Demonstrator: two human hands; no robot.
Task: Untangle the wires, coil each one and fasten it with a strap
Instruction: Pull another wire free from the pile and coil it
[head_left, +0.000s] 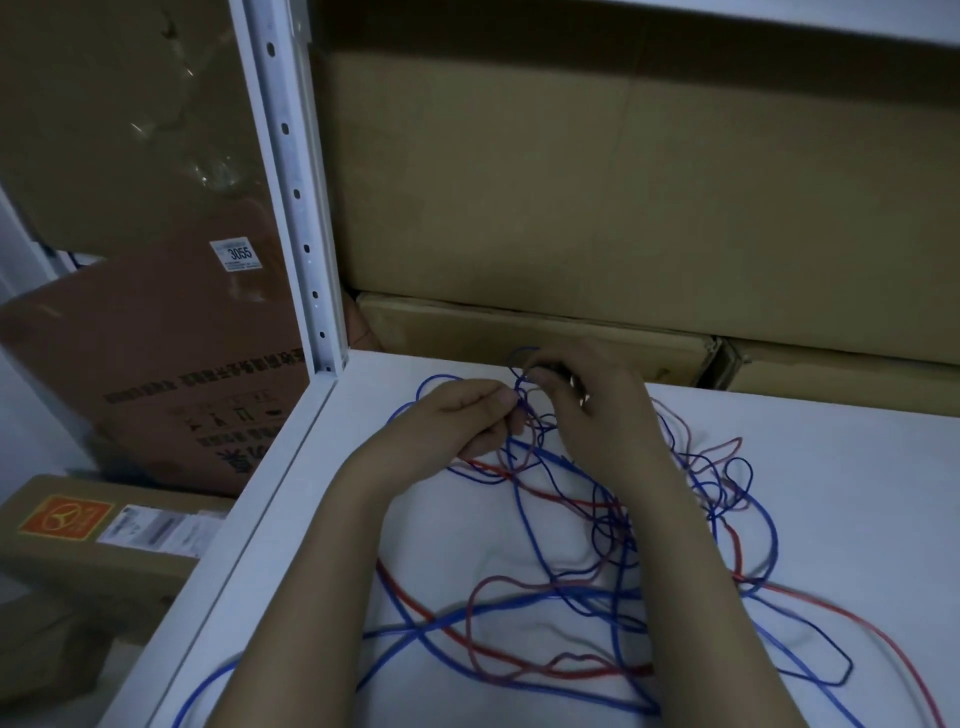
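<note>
Both the left hand (467, 421) and the right hand (587, 410) pinched a dark blue wire (524, 410) at the far side of the tangle of wires (597, 545) spread over the white table (311, 519), so untangling seemed barely begun, with nothing coiled or strapped.

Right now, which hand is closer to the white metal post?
Left. The left hand pinches wire just right of the white post; the right hand is farther right, beyond it.

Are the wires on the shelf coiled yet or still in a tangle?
Tangled: the wires sprawl in crossing blue and red loops over the white shelf; both hands pinch strands at the far end.
</note>
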